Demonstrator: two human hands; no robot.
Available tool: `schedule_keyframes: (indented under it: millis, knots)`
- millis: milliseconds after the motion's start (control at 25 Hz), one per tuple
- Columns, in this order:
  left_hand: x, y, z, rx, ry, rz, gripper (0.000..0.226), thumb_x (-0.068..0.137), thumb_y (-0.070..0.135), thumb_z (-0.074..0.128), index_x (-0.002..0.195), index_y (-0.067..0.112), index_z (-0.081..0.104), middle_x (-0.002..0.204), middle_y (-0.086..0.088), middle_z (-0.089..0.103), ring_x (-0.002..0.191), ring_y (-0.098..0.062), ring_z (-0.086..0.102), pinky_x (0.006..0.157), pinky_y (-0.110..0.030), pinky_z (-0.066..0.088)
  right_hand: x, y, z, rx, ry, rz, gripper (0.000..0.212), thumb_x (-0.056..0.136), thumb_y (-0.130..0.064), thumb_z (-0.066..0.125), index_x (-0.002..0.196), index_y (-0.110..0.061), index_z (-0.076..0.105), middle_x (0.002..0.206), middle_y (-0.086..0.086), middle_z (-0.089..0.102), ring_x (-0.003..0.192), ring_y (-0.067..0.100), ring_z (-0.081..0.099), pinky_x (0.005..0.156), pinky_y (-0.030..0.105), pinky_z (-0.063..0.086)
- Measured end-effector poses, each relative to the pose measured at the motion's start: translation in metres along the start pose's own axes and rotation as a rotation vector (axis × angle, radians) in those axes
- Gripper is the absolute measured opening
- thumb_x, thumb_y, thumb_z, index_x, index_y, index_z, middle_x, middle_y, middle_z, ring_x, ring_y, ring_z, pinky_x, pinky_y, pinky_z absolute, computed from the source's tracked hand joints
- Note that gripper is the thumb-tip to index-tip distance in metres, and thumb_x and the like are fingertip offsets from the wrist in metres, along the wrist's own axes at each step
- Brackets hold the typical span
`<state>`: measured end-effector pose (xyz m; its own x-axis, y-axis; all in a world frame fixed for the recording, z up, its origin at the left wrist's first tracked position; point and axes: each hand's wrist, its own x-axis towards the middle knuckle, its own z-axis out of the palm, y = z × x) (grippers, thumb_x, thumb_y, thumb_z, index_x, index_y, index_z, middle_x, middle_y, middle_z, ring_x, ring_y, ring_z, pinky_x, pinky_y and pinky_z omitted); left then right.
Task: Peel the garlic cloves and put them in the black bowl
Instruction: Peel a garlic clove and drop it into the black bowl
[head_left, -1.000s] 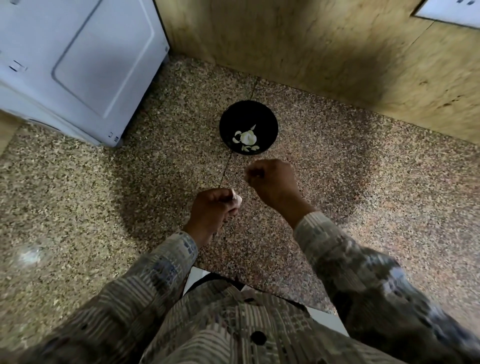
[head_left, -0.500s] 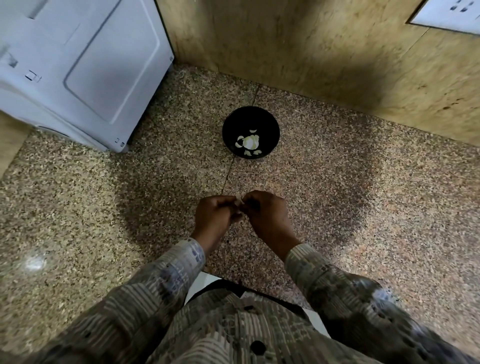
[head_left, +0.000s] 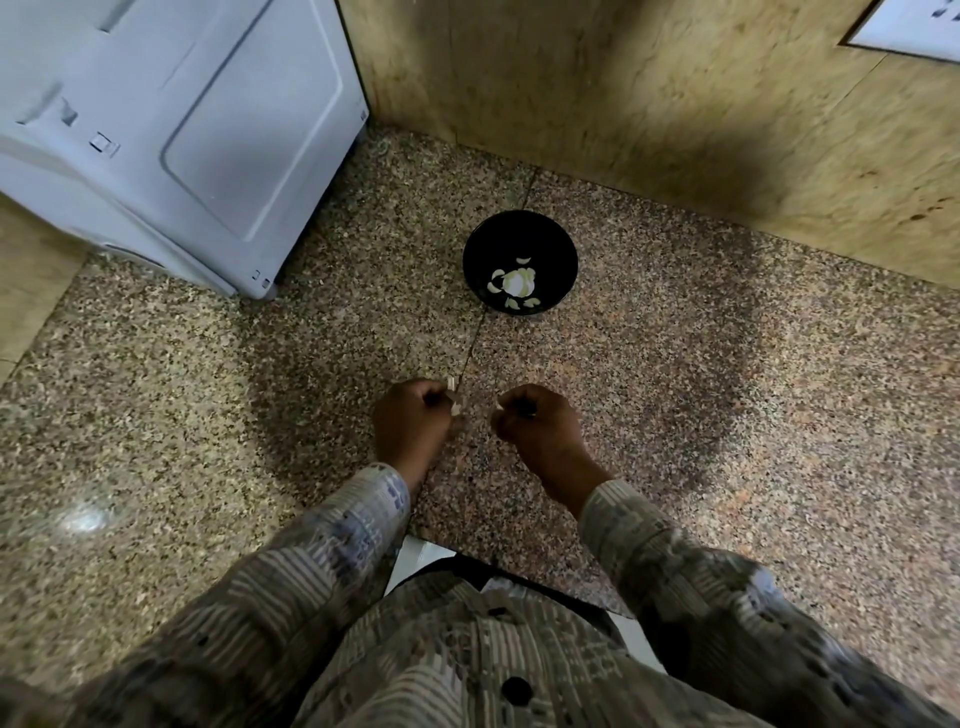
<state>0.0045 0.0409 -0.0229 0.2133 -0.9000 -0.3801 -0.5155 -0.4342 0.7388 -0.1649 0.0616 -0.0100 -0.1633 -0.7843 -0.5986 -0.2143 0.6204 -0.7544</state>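
The black bowl (head_left: 470, 249) stands on the speckled stone counter, beyond both hands. In it lie a garlic bulb (head_left: 517, 283) and a few pale pieces around it. My left hand (head_left: 410, 426) is curled and pinches a pale garlic clove (head_left: 455, 402) at its fingertips. My right hand (head_left: 535, 431) is curled too, a small gap to the right of the left one. A small pale bit of garlic skin (head_left: 496, 414) shows at its thumb tip. Both hands hover well short of the bowl.
A white appliance (head_left: 182, 130) fills the far left corner. A tan stone wall (head_left: 675, 104) runs behind the bowl, with a framed white sheet (head_left: 924, 26) at top right. The counter's front edge (head_left: 519, 571) is close to my body.
My right hand came back from near the bowl and met the left hand at the clove. The two hands have now pulled a little apart.
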Motion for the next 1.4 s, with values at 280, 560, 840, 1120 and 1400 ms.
schedule_keyframes:
  millis: [280, 560, 840, 1120, 1400]
  knots:
    - [-0.007, -0.012, -0.009, 0.512, -0.043, 0.46, 0.041, 0.085, 0.028, 0.074, 0.126, 0.024, 0.068, 0.116, -0.007, 0.064, 0.103, -0.025, 0.061, 0.085, -0.036, 0.054, 0.004, 0.011, -0.007, 0.035, -0.124, 0.093, 0.017, 0.088, -0.005, 0.077, 0.096, -0.02, 0.082, 0.09, 0.004, 0.08, 0.096, 0.032, 0.074, 0.087, 0.056, 0.06]
    - [-0.01, -0.009, 0.031, 0.356, -0.218, 0.495, 0.026, 0.093, 0.026, 0.064, 0.116, 0.024, 0.077, 0.104, -0.001, 0.077, 0.094, -0.018, 0.071, 0.085, -0.036, 0.057, 0.009, 0.007, -0.011, -0.284, 0.015, -0.066, 0.016, 0.095, -0.016, 0.071, 0.095, -0.029, 0.081, 0.088, -0.01, 0.078, 0.071, 0.008, 0.072, 0.063, 0.023, 0.059]
    - [0.002, -0.01, 0.036, 0.411, -0.22, 0.493, 0.017, 0.087, 0.026, 0.067, 0.091, 0.018, 0.082, 0.085, -0.004, 0.076, 0.079, -0.023, 0.07, 0.073, -0.035, 0.055, 0.021, 0.006, -0.017, -0.451, -0.084, -0.135, 0.011, 0.095, -0.02, 0.073, 0.093, -0.028, 0.08, 0.093, -0.011, 0.074, 0.076, 0.004, 0.068, 0.073, 0.025, 0.06]
    - [0.002, -0.008, 0.039, 0.432, -0.188, 0.515, 0.008, 0.08, 0.015, 0.079, 0.087, 0.016, 0.083, 0.092, -0.007, 0.078, 0.085, -0.026, 0.073, 0.08, -0.031, 0.054, 0.044, -0.012, -0.03, -0.592, -0.183, -0.102, 0.006, 0.08, -0.015, 0.086, 0.085, -0.019, 0.083, 0.085, -0.004, 0.078, 0.076, 0.005, 0.071, 0.076, 0.024, 0.06]
    - [0.006, 0.0, 0.038, 0.45, -0.197, 0.493, 0.008, 0.083, 0.013, 0.076, 0.083, 0.016, 0.084, 0.089, -0.005, 0.078, 0.08, -0.024, 0.072, 0.077, -0.027, 0.052, 0.052, -0.018, -0.026, -0.871, -0.238, -0.196, 0.007, 0.084, -0.025, 0.08, 0.086, -0.02, 0.084, 0.091, -0.003, 0.079, 0.082, 0.011, 0.072, 0.064, 0.017, 0.05]
